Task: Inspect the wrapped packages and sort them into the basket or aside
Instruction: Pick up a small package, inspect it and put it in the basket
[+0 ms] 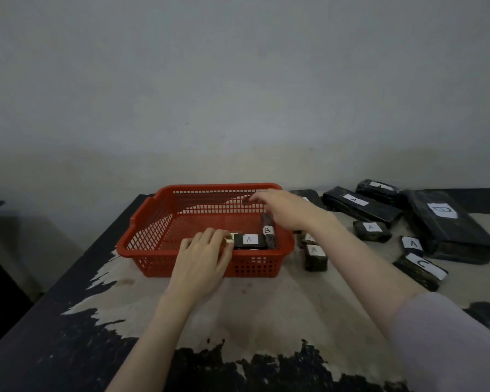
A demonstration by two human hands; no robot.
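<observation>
1. Centrally, a red mesh basket sits on a worn table, its long side running left to right. Inside, against the near wall, lie two black wrapped packages: one labelled A, flat with its long axis left to right, and one labelled B, with its long axis running from the near wall toward the far wall along the right wall. A pale yellowish item shows just left of package A; what it is cannot be told.

2. Over the near rim, the left hand reaches into the basket, fingers bent down, their tips at the yellowish item and just beside package A's left end. Whether they pinch anything cannot be told.

3. Higher, the right hand hovers over the basket's far right corner, fingers loosely extended toward the left, holding nothing visible. Package B lies just below and near side of this hand, apart from it.

4. Right of the basket, more black packages lie on the table: small ones marked A, one marked C lying diagonally, a long one marked A, and a large one marked D with its long axis running near to far.
</observation>
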